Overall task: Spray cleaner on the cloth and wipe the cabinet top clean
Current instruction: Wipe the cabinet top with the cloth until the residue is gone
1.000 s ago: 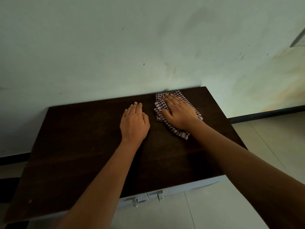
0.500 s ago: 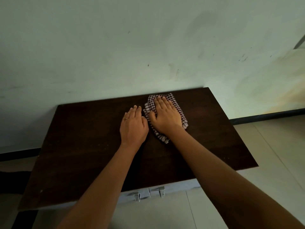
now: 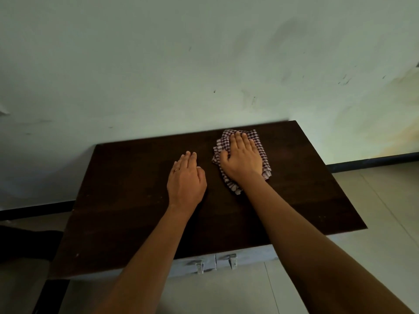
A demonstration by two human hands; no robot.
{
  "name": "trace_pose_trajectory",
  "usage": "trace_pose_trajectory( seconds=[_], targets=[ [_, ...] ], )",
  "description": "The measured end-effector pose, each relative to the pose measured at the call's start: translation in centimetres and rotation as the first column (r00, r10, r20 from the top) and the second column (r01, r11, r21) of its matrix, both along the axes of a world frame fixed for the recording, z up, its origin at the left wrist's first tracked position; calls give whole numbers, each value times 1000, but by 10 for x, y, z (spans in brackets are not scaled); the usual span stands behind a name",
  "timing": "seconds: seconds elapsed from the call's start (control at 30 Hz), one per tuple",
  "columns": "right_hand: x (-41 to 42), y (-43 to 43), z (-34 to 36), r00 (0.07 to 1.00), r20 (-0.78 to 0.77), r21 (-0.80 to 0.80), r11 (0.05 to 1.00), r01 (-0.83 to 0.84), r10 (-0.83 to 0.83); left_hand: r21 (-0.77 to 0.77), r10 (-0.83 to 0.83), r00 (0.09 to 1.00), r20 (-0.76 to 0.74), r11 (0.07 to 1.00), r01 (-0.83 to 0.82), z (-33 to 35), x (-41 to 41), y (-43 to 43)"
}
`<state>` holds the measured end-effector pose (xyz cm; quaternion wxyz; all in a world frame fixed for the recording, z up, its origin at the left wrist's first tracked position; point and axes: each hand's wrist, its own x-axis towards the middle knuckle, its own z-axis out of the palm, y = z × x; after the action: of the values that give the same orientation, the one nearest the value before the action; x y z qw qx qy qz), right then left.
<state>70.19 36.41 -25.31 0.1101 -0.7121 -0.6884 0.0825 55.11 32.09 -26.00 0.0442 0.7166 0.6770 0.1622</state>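
A dark brown cabinet top (image 3: 127,200) stands against a pale wall. A folded checked cloth (image 3: 263,152), maroon and white, lies near its back edge, right of centre. My right hand (image 3: 242,157) presses flat on the cloth, fingers pointing at the wall and thumb curled over the cloth's left edge. My left hand (image 3: 186,180) rests palm down on the bare wood just left of the cloth, fingers together, a ring on one finger, holding nothing. No spray bottle is in view.
The pale green wall (image 3: 204,64) rises directly behind the cabinet. Grey cabinet front with two metal latches (image 3: 215,264) shows below the near edge. Light floor tiles (image 3: 374,200) spread to the right, and a dark shape (image 3: 25,243) lies on the floor at left.
My right hand slid the cloth left toward my left hand, then back right and toward the wall. My left hand stayed flat in place. The view shifted.
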Motion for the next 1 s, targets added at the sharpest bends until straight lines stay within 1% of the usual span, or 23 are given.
trace_pose_trajectory(
  seconds=[0.2, 0.3, 0.37, 0.43, 0.53, 0.6, 0.67, 0.77, 1.0],
  targets=[
    [-42, 0, -1, 978, 10, 17, 978, -210, 210, 11, 13, 1000, 6, 1000, -13, 0, -14, -5],
    [-35, -14, -2, 941, 45, 27, 941, -337, 335, 16, 30, 999, -14, 999, -30, 1, -21, -8],
    [-21, -22, -3, 924, 68, 30, 924, -380, 378, 15, 41, 999, -17, 999, -41, 1, -25, -10],
    [-5, -26, -3, 936, 76, 32, 938, -346, 343, 8, 54, 998, -10, 999, -54, 1, -31, -12],
    [9, -24, -3, 983, 56, 28, 984, -178, 176, 4, 69, 998, -4, 998, -69, 0, -42, -18],
    [4, -21, -2, 995, 53, 1, 996, -88, 88, 0, 79, 997, -6, 997, -79, 0, -50, -24],
    [-10, -19, 0, 998, 48, -22, 999, -43, 44, -3, 92, 996, -3, 996, -92, 1, -57, -29],
    [-35, -20, 1, 998, 21, -23, 998, -62, 62, 1, 102, 995, 8, 995, -102, 1, -63, -37],
    [-93, -38, 0, 972, -17, 3, 973, -233, 233, 1, 144, 990, -3, 990, -144, 1, -91, -55]
  ],
)
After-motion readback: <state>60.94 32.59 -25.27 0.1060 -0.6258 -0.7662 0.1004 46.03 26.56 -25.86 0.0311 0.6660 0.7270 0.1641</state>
